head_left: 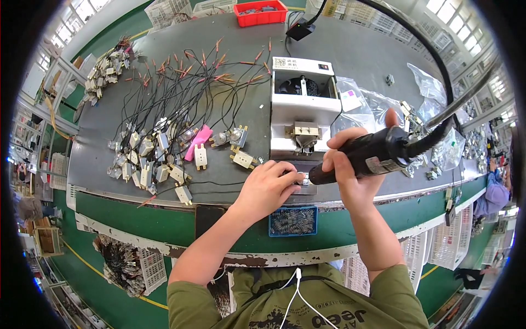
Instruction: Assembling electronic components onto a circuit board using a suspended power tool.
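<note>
My right hand is wrapped around a black electric screwdriver, held almost level with its tip toward the left. At the tip lies a small whitish metal-edged part, close to the bench's front edge. My left hand pinches that part from the left, and its fingers hide much of it. Whether the tip touches a screw is too small to tell. Just behind the tip stands a white screw feeder. A blue tray of small metal screws sits in front of my hands.
White block-shaped fittings with black wires cover the bench's left side, beside a pink piece. Another pile lies far left. A red bin stands at the back. Clear plastic bags lie right; the screwdriver's cable arches overhead.
</note>
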Available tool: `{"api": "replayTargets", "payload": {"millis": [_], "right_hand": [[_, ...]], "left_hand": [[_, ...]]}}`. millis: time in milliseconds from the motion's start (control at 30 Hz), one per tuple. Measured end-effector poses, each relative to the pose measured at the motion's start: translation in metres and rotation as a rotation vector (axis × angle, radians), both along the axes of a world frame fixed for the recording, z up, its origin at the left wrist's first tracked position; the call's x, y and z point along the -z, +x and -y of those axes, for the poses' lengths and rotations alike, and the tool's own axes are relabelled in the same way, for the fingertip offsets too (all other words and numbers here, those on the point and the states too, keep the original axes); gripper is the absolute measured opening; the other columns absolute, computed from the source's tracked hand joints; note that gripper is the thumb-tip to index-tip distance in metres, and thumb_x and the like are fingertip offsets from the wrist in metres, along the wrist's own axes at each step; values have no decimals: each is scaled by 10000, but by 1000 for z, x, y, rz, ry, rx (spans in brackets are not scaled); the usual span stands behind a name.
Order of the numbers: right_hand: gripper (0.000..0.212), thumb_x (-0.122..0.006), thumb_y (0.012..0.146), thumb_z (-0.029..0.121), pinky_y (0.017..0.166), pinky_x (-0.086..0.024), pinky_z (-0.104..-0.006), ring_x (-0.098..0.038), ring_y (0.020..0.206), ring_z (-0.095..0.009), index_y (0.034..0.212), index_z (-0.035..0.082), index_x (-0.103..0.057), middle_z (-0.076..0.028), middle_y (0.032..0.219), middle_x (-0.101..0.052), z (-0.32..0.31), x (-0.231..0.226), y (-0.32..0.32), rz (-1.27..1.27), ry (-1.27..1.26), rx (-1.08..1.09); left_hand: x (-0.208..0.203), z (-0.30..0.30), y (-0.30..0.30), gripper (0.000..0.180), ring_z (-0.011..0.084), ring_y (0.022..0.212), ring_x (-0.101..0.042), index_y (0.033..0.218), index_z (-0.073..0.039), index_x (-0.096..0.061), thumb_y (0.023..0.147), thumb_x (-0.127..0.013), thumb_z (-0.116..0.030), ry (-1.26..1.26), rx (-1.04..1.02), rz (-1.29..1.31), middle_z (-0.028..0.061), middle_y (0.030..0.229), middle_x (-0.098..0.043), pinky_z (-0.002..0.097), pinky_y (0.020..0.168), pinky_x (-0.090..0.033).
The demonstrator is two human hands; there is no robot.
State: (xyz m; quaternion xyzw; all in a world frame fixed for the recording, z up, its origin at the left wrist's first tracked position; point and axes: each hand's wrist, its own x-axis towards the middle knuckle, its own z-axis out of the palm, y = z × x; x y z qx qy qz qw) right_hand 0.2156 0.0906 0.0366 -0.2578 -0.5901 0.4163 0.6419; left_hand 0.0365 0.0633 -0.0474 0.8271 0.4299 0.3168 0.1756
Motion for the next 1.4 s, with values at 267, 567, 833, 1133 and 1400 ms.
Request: {"api": "replayTargets", "payload": {"millis": [267,567,833,1133,1400], "right_hand": [[958,-647,811,-121,730,-517,-252,-645,806,-121,1573,25,-84,-137,985,-669,-9,4,2,63,44,-90],[1016,-656,801,-118,644,-554,-284,-633,658,-165,1571,125,-40,-163,927,-630,-11,2,4,180,83,-153],[903,-715,764,-127,641,-491,-235,-626,710,-110,1511,23,-230,-109,901,-661,-17,4,10,99,68,-308],[975,-627,766,-150,705,-546,-284,-681,771,-176,1582,85,-146,-242,1031,-688,-20,-5,12,86,137,-450],[1023,-743,880,145,597,-545,-286,-639,609,-175,1606,196,-25,-216,1075,-660,5,-37,9,-158,34,-136]], "left_hand": [[-3,0,-1,212,254,929,-598,1015,-144,-678,830,-769,-193,7,1,-11,7,1066,-633,383,824,-504],[-1,-2,-1,233,226,895,-589,1053,-169,-685,833,-750,-206,52,8,-30,-13,1035,-616,362,782,-496],[-2,-3,-3,275,221,894,-581,1070,-171,-684,806,-760,-172,54,46,-6,-22,1031,-622,361,792,-494],[-6,1,-1,315,227,963,-583,1110,-170,-677,808,-765,-174,56,27,-54,-5,1071,-625,380,833,-476],[-21,4,16,169,220,1039,-597,945,-141,-671,815,-768,-189,162,-77,-94,-15,1065,-647,381,865,-449]]}}
